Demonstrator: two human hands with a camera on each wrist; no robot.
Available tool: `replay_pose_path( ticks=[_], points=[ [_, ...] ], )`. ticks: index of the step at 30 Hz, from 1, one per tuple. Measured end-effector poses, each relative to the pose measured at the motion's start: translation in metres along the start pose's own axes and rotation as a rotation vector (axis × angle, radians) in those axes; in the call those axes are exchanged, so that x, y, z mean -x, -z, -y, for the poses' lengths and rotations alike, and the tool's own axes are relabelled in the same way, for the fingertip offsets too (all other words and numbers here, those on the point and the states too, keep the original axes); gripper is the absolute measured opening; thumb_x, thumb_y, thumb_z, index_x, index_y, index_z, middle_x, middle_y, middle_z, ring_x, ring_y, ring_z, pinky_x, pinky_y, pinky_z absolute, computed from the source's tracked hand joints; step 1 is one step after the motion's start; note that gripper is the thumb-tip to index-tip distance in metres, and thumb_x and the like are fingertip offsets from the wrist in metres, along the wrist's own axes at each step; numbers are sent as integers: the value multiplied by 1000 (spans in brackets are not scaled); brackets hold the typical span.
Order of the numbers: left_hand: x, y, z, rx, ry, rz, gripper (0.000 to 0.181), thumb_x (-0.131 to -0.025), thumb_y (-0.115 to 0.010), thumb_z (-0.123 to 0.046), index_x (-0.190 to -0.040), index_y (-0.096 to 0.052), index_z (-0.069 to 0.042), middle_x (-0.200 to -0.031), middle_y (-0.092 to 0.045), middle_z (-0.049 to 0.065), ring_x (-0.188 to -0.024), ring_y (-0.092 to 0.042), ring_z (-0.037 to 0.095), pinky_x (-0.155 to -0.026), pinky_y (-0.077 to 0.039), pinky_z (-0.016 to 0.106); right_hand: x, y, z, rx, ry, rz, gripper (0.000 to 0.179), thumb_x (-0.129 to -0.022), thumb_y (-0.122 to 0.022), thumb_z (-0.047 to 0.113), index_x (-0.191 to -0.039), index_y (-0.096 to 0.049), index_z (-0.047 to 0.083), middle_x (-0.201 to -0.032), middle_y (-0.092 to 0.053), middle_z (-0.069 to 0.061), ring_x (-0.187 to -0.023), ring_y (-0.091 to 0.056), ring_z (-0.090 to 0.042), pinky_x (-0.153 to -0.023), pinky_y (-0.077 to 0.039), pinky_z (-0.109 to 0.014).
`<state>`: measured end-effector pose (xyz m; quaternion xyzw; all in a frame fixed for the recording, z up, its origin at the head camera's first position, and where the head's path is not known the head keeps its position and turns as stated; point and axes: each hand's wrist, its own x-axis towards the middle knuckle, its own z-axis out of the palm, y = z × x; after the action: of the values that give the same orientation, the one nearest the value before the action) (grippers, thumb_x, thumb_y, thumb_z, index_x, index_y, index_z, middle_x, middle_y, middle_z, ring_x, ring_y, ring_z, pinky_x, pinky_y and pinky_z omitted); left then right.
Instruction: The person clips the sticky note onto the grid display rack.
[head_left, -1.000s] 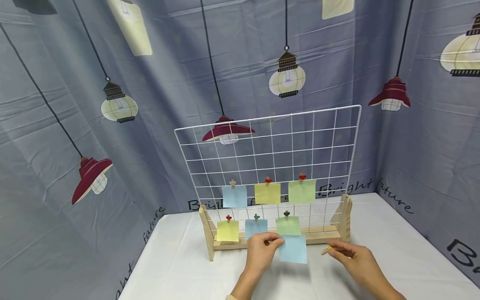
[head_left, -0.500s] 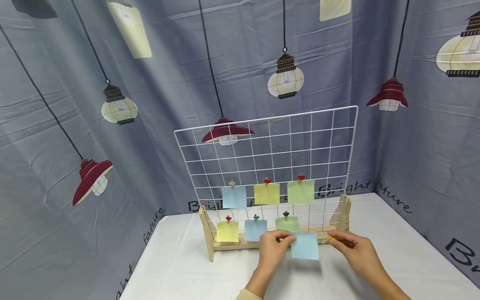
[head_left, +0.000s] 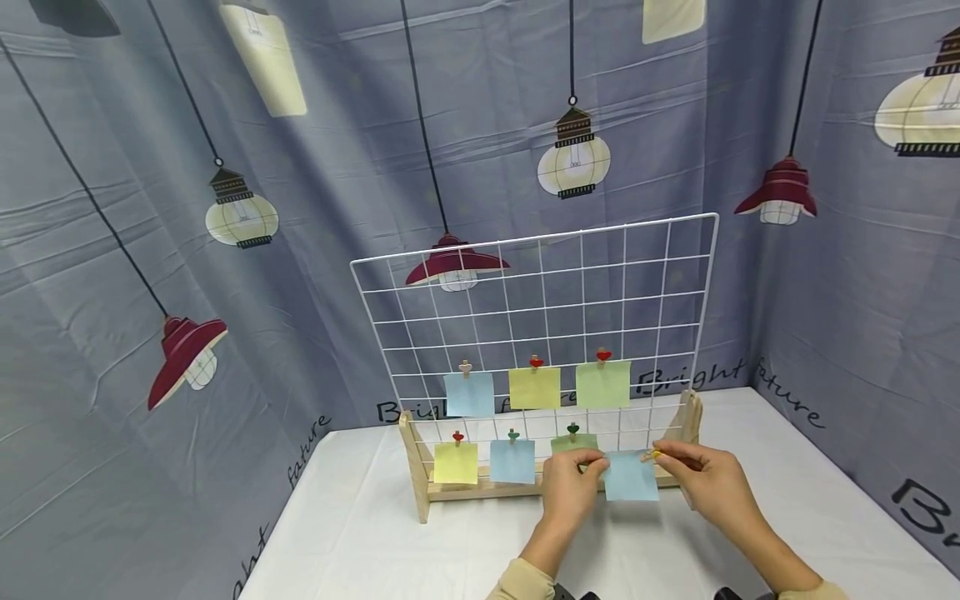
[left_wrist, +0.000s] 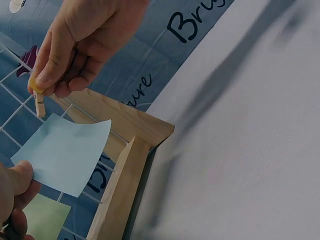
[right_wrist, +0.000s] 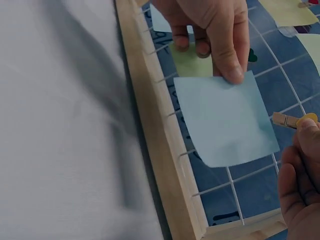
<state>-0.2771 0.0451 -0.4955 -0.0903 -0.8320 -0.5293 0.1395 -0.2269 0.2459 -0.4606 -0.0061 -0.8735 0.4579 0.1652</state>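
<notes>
My left hand (head_left: 572,493) pinches a light blue paper note (head_left: 632,481) by its left edge, in front of the lower right of a white wire grid (head_left: 603,296). In the right wrist view the note (right_wrist: 225,120) spreads flat below the thumb, slightly curled at one corner. My right hand (head_left: 708,483) pinches a small wooden clothespin (right_wrist: 285,120) with a yellow decoration (left_wrist: 35,85) between thumb and fingertip. The clothespin's free end is right at the note's top edge. A green note (head_left: 574,443) hangs just behind the left hand, partly hidden by it.
A wooden stand (head_left: 465,490) holds the grid on a white-covered table (head_left: 360,533). Clipped to the grid hang a blue note (head_left: 469,393), a yellow note (head_left: 535,388), a green note (head_left: 603,385) and, lower, several more. A patterned grey-blue curtain (head_left: 300,317) surrounds the table.
My left hand has carried the blue note to the right and slightly up. My right hand has risen with the clothespin, now up against the note's top right corner.
</notes>
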Motion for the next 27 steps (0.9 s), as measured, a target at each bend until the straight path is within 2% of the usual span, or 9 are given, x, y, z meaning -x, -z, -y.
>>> replay_pose_path(
  ticks=[3,6,13,16,19,23,25,27],
  points=[
    [-2,-5,-3,-27,7,-7,4,-89,-81,-24,-91,-84,-25,-85,-75,-17,-63,-51,-3,-55,-41,18,-6,0,0,56,11,-18,29,-99,-71,28,-120,-77,8,-117,-76,-15,-102,-72,-16,-72,-55,-20],
    [-4,-10,-4,-50,-2,-32,3,-89,-81,-24,-90,-84,-26,-85,-75,-17,-69,-54,-4,-60,-42,19,-12,0,1,87,10,-44,26,-98,-71,27,-117,-79,10,-116,-77,-13,-113,-69,-34,-75,-55,-25],
    [-7,-17,-6,-104,-24,-89,4,-86,-83,-24,-88,-83,-28,-84,-76,-17,-77,-65,0,-62,-45,22,-19,-2,3,83,5,-82,25,-99,-71,28,-113,-80,11,-116,-77,-14,-116,-68,-39,-85,-56,-48],
    [-9,-21,-7,-109,-24,-108,7,-85,-83,-23,-88,-83,-29,-84,-76,-17,-79,-67,2,-61,-46,23,-21,-2,4,83,11,-92,24,-98,-72,27,-113,-80,10,-116,-76,-15,-117,-67,-42,-86,-55,-51],
    [-10,-25,-8,-112,-34,-129,6,-85,-83,-23,-89,-83,-27,-84,-77,-16,-81,-69,3,-62,-47,24,-24,-3,6,95,29,-108,23,-96,-74,26,-111,-81,10,-113,-77,-15,-111,-70,-37,-80,-55,-38],
    [-10,-29,-8,-107,-39,-143,4,-85,-83,-22,-87,-83,-26,-83,-77,-14,-79,-69,5,-62,-49,25,-28,-4,7,108,56,-144,18,-93,-77,22,-107,-82,11,-107,-79,-13,-90,-70,-11,-67,-50,-22],
    [-11,-31,-7,-103,-32,-148,4,-85,-83,-22,-86,-83,-26,-82,-77,-14,-78,-69,5,-61,-49,25,-30,-5,7,107,68,-156,17,-93,-78,19,-106,-82,10,-105,-79,-13,-82,-64,1,-62,-48,-20],
    [-11,-32,-7,-108,-27,-161,5,-84,-84,-22,-85,-83,-27,-81,-77,-14,-77,-69,6,-61,-48,26,-31,-6,8,102,84,-161,16,-92,-78,16,-106,-82,8,-103,-79,-14,-76,-60,7,-60,-49,-20]
  ],
)
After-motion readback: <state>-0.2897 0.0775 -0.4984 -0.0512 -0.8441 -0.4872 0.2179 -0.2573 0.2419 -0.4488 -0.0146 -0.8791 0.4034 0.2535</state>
